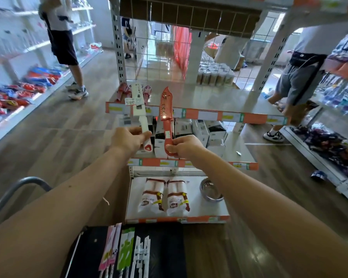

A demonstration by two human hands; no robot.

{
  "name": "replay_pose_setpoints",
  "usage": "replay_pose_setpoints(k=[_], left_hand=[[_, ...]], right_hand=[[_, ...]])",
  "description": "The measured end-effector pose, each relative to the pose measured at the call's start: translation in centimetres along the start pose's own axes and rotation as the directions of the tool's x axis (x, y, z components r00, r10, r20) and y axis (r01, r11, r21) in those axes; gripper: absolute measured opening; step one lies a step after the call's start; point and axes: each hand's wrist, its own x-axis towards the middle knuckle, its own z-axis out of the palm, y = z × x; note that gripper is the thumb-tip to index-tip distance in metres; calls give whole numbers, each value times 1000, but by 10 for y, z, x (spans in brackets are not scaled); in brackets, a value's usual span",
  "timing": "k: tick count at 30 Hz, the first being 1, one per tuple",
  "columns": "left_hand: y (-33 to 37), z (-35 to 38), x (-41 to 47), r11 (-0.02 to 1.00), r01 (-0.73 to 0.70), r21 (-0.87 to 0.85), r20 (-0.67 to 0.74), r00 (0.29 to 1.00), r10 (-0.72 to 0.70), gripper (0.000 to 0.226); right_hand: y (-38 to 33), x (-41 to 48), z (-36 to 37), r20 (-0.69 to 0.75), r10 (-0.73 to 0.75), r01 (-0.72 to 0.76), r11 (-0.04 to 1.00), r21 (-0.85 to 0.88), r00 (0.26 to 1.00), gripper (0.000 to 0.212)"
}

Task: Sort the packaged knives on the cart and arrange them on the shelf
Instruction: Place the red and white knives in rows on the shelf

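In the head view, the left hand [129,140] curls its fingers and thumb round the smooth handle of a long white packaged knife [138,103]. The blade lies in a flat, stiff white sleeve with a small label, and the print is too small to read. The right hand [186,146] pinches the butt of a glossy red sheathed knife [166,109], whose moulded sheath is pointed and studded. Both knives point to 12 o'clock, side by side but apart. Their handles are in the fingers, and their tips overlap the front edge of the shiny grey metal shelf [219,95] with its orange-and-white price strip.

On that shelf, at 11 o'clock from the hands, lie red packaged knives [122,91], partly hidden behind the white sleeve.

At 6 o'clock a black flat-topped cart [165,253] carries pink carded knives [111,245], green carded knives [126,249] and white carded knives [141,255] in a row. Their lower ends are cut off by the frame's edge. The cart's grey tubular handle [12,191] curves at 8 o'clock, partly behind the left forearm.
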Motion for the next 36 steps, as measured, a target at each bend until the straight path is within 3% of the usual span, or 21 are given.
replay_pose_setpoints(k=[4,7,13,16,23,26,27,30,32,36], left_hand=[[21,4,46,999,-29,28,76,997,27,32],[35,10,76,998,-53,32,135,990,49,26],[50,21,126,1000,-25,19,183,983,21,36],[53,23,145,999,-25,45,194,981,16,39],[50,9,188,997,-11,78,141,990,0,19],[47,-5,202,992,18,125,95,995,-30,5],[46,-9,207,992,23,127,84,996,-34,8],[47,-18,216,995,26,94,51,998,-31,7],[47,-20,217,995,18,94,37,999,-21,3],[46,-19,220,999,31,44,28,999,-32,16]], right_hand=[[-18,34,-8,-53,11,-13,999,-38,999,23],[-33,57,-16,-93,20,-26,998,-66,995,25],[-50,106,-22,-138,72,-72,997,10,988,17],[-56,128,-24,-142,79,-79,997,8,987,23],[-75,196,-16,-75,111,-113,993,-15,991,27],[-84,223,-7,13,139,-139,990,15,990,11],[-87,230,-5,54,133,-134,991,19,990,7],[-91,255,2,53,177,-173,983,-60,983,27],[-90,267,5,62,196,-196,981,-2,979,26],[-88,276,7,106,228,-232,972,26,968,21]])
